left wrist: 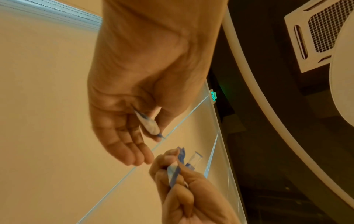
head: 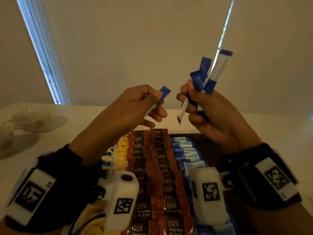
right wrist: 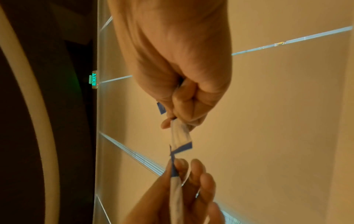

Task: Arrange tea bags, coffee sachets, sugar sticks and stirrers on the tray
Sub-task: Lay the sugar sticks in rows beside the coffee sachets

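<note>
Both hands are raised above the dark tray (head: 210, 150). My left hand (head: 152, 102) pinches one blue-and-white sugar stick (head: 163, 96) between thumb and forefinger. My right hand (head: 194, 106) grips a bundle of several such sugar sticks (head: 203, 77), fanned upward, with one hanging down. On the tray lie rows of yellow tea bags (head: 122, 155), brown D2X coffee sachets (head: 157, 167) and blue sachets (head: 184, 155). In the left wrist view the left hand (left wrist: 134, 121) holds the single stick (left wrist: 149, 124). In the right wrist view the right hand (right wrist: 182, 98) is fisted round the bundle (right wrist: 181, 134).
White cups on saucers (head: 28, 119) stand at the far left of the white table (head: 271, 126). Closed blinds (head: 135, 39) hang behind the table. Wrist-worn cameras with marker tags cover part of the tray's near end.
</note>
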Demonstrator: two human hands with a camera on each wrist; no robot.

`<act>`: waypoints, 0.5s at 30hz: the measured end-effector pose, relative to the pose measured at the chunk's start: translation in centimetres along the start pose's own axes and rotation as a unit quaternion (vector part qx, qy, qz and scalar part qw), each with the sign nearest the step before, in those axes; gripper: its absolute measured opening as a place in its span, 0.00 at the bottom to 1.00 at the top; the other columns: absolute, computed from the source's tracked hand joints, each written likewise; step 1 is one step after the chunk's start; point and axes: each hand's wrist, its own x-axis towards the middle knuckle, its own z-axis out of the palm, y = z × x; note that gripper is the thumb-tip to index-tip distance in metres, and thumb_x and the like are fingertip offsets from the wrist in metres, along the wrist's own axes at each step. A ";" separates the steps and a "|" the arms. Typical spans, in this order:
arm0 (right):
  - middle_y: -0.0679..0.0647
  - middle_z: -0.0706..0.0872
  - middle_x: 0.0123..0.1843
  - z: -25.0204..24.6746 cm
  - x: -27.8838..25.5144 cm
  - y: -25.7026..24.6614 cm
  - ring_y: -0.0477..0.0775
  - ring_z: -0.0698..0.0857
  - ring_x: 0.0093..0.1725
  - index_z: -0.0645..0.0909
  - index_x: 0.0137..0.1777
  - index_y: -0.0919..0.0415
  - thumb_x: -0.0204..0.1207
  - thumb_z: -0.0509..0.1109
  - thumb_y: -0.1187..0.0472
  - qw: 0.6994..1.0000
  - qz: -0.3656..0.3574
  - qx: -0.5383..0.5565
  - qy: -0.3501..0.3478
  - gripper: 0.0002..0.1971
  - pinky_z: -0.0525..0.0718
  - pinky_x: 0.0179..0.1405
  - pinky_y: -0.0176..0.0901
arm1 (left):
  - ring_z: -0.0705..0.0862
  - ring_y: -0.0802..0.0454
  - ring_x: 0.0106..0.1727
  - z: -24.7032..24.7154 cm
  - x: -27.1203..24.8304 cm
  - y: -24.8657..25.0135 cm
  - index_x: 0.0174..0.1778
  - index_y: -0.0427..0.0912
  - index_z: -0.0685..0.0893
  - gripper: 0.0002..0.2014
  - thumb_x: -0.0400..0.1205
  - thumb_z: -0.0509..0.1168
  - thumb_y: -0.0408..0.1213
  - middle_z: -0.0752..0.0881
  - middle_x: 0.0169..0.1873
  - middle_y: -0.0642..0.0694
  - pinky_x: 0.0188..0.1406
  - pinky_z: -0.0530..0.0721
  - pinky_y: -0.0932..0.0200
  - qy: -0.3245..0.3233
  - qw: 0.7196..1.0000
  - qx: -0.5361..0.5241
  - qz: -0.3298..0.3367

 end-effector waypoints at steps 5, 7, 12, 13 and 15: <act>0.55 0.69 0.35 -0.2 -0.5 -0.1 0.41 0.62 0.23 0.79 0.40 0.58 0.84 0.57 0.59 0.993 -0.036 -0.094 -0.061 0.13 0.60 0.16 0.30 | 0.90 0.50 0.45 0.6 -0.3 0.4 0.54 0.40 0.82 0.14 0.87 0.53 0.43 0.90 0.43 0.44 0.42 0.90 0.54 -0.042 0.992 -0.109 -0.037; 0.53 0.68 0.33 -0.1 -0.7 0.0 0.42 0.61 0.23 0.80 0.42 0.59 0.84 0.57 0.58 0.989 -0.045 -0.111 -0.087 0.13 0.57 0.18 0.33 | 0.90 0.45 0.49 0.7 -0.4 0.3 0.61 0.40 0.82 0.17 0.86 0.53 0.45 0.89 0.49 0.40 0.44 0.90 0.50 -0.073 0.986 -0.138 -0.059; 0.68 0.70 0.33 -0.3 -0.8 0.0 0.47 0.61 0.25 0.77 0.45 0.63 0.84 0.57 0.56 0.979 -0.065 -0.154 -0.114 0.12 0.60 0.17 0.33 | 0.88 0.50 0.39 0.8 -0.4 0.2 0.57 0.42 0.83 0.20 0.80 0.56 0.50 0.89 0.42 0.41 0.36 0.89 0.57 -0.153 0.967 -0.181 -0.096; 0.67 0.67 0.32 -0.4 -0.8 0.0 0.49 0.59 0.25 0.75 0.46 0.65 0.84 0.57 0.57 0.977 -0.063 -0.170 -0.108 0.12 0.59 0.18 0.34 | 0.84 0.54 0.34 0.8 -0.3 0.2 0.54 0.43 0.83 0.18 0.80 0.55 0.50 0.88 0.38 0.43 0.33 0.87 0.61 -0.166 0.963 -0.188 -0.099; 0.61 0.63 0.29 -0.4 -0.8 0.0 0.50 0.58 0.26 0.74 0.44 0.64 0.84 0.58 0.57 0.974 -0.056 -0.203 -0.090 0.11 0.57 0.20 0.37 | 0.75 0.58 0.27 0.8 -0.4 0.2 0.49 0.43 0.80 0.15 0.80 0.55 0.49 0.84 0.31 0.47 0.28 0.81 0.65 -0.189 0.954 -0.207 -0.102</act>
